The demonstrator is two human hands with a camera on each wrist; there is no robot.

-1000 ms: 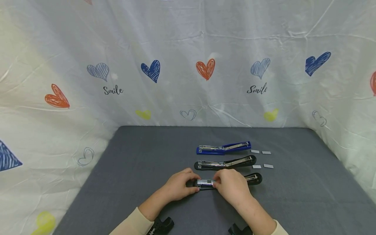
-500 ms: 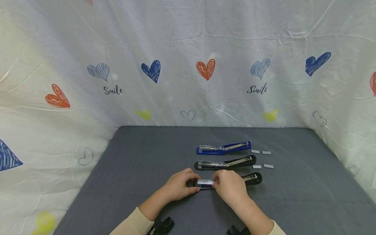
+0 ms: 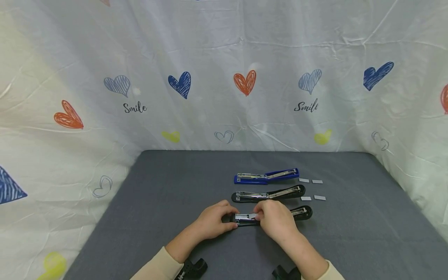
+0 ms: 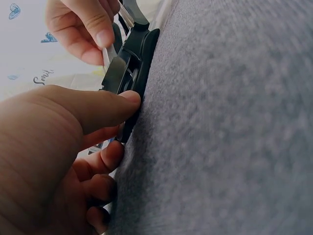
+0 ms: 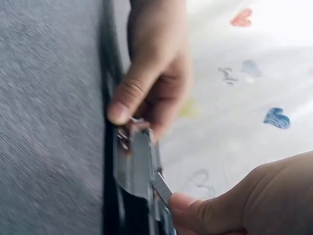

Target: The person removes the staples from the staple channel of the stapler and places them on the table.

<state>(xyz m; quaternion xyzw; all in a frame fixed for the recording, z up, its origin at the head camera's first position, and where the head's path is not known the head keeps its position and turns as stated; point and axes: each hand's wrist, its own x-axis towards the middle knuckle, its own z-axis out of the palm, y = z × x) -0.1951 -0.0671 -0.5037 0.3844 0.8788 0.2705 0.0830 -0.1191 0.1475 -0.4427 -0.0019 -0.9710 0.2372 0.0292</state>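
Note:
A black stapler (image 3: 245, 223) lies opened out near the table's front, its metal magazine showing. My left hand (image 3: 213, 221) grips the stapler's left end between thumb and fingers. Above the magazine, my right hand (image 3: 278, 219) pinches a short strip of staples (image 5: 162, 188) between thumb and fingertips. In the right wrist view the strip stands tilted, its lower end right at the magazine channel (image 5: 139, 169). The left wrist view has the left thumb (image 4: 128, 98) pressed to the stapler's side. Part of the stapler's middle is hidden behind the right hand in the head view.
Behind lies another opened black stapler (image 3: 252, 196), then an opened blue stapler (image 3: 252, 179). Several staple strips (image 3: 317, 182) lie to their right on the grey table (image 3: 175, 182). A white curtain (image 3: 210, 50) with printed hearts hangs behind the table.
My right hand shifts slightly left, then back right along the magazine, and the pinched staple strip now shows tilted at its fingertips. The left hand keeps its grip in place.

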